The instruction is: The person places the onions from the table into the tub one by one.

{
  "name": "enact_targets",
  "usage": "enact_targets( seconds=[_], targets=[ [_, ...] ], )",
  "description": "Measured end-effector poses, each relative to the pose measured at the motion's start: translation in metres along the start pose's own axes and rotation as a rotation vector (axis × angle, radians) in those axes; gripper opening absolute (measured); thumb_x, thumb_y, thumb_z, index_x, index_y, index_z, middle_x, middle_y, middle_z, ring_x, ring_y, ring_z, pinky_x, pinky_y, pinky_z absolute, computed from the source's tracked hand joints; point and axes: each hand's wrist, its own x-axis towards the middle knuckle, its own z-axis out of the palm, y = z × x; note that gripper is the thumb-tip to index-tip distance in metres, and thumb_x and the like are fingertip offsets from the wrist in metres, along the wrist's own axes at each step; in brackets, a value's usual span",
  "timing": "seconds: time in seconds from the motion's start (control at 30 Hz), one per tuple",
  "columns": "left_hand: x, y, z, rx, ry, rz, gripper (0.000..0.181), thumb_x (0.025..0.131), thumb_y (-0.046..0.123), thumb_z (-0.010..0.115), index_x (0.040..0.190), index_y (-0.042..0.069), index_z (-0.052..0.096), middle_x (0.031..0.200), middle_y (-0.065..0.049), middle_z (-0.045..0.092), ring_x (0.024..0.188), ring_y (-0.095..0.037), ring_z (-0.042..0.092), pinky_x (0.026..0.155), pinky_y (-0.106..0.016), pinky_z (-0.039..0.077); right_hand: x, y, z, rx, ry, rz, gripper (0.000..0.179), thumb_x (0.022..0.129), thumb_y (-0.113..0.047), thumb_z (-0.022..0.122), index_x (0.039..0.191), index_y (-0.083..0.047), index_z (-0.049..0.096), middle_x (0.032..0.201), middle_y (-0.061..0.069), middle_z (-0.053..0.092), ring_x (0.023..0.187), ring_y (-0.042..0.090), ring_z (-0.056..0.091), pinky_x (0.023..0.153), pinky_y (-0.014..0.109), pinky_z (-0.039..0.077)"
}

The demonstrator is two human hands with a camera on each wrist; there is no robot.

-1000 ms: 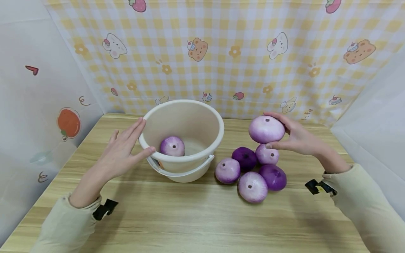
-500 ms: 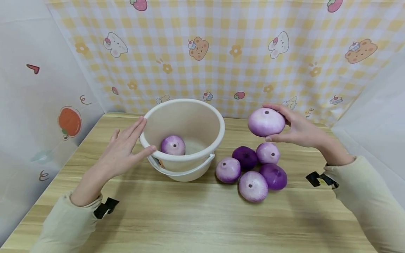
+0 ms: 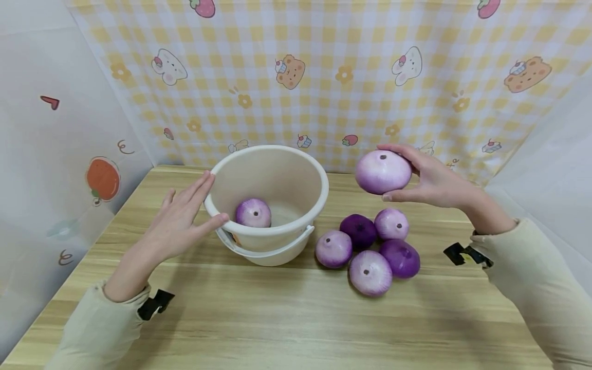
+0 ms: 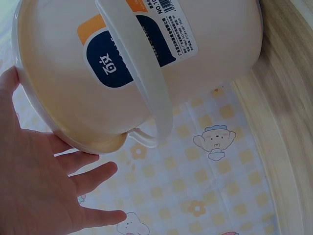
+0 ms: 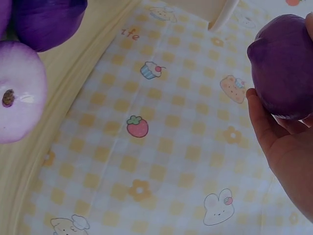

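We find the left hand (image 3: 178, 226) spread at the bucket (image 3: 277, 174), its thumb touching the rim and its straightened fingers fanned out beside it. The right hand (image 3: 437, 182) pinches an onion (image 3: 383, 173) between thumb and fingers, holding it in the air to the right of the bucket, apart from everything else. We note a brown root mark on the held onion's pale face; the right wrist view shows a dark purple side with a stubby tip.

One onion (image 3: 253, 213) lies inside the bucket. Five more stand in a close group on the table (image 3: 259, 318), right of the bucket: three pale onions (image 3: 370, 273) and two dark onions (image 3: 357, 231).

The bucket's handle (image 3: 265, 255) hangs down across its near side. In the left wrist view it crosses a label (image 4: 159, 43) in orange, dark blue and white. We read "NO.10", with the rest cut off by the frame edge, beside a barcode (image 4: 167, 6). The large white characters are partly covered and the fine print is too small for us to read. On the checked curtain (image 3: 342, 41), the right wrist view gives us the letters "ife".
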Motion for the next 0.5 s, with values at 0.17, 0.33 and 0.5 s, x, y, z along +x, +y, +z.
enact_targets(
  seconds=[0.17, 0.33, 0.5],
  targets=[
    [-0.001, 0.001, 0.000, -0.006, 0.007, 0.023, 0.078, 0.086, 0.048, 0.049, 0.141, 0.005, 0.014, 0.144, -0.012, 0.015, 0.125, -0.039, 0.021, 0.097, -0.058, -0.001, 0.007, -0.006, -0.001, 0.013, -0.011, -0.021, 0.079, 0.067, 0.000, 0.075, 0.134, -0.011, 0.035, 0.126, 0.008, 0.043, 0.108, 0.012, 0.045, 0.086, 0.018, 0.038],
    [-0.001, 0.001, 0.000, -0.004, 0.010, 0.029, 0.079, 0.085, 0.048, 0.049, 0.141, 0.005, 0.014, 0.144, -0.013, 0.015, 0.124, -0.040, 0.022, 0.097, -0.057, -0.001, 0.013, -0.013, -0.002, -0.038, -0.007, -0.043, 0.080, 0.066, -0.002, 0.077, 0.134, -0.013, 0.037, 0.124, 0.006, 0.045, 0.107, 0.011, 0.045, 0.086, 0.018, 0.037],
    [-0.001, 0.001, 0.000, -0.010, 0.011, 0.028, 0.079, 0.085, 0.048, 0.049, 0.141, 0.005, 0.014, 0.144, -0.013, 0.015, 0.124, -0.040, 0.021, 0.097, -0.057, -0.001, 0.020, -0.020, -0.004, -0.081, -0.006, -0.036, 0.081, 0.065, -0.007, 0.078, 0.134, -0.016, 0.037, 0.122, 0.003, 0.047, 0.106, 0.012, 0.045, 0.086, 0.019, 0.035]
  ],
)
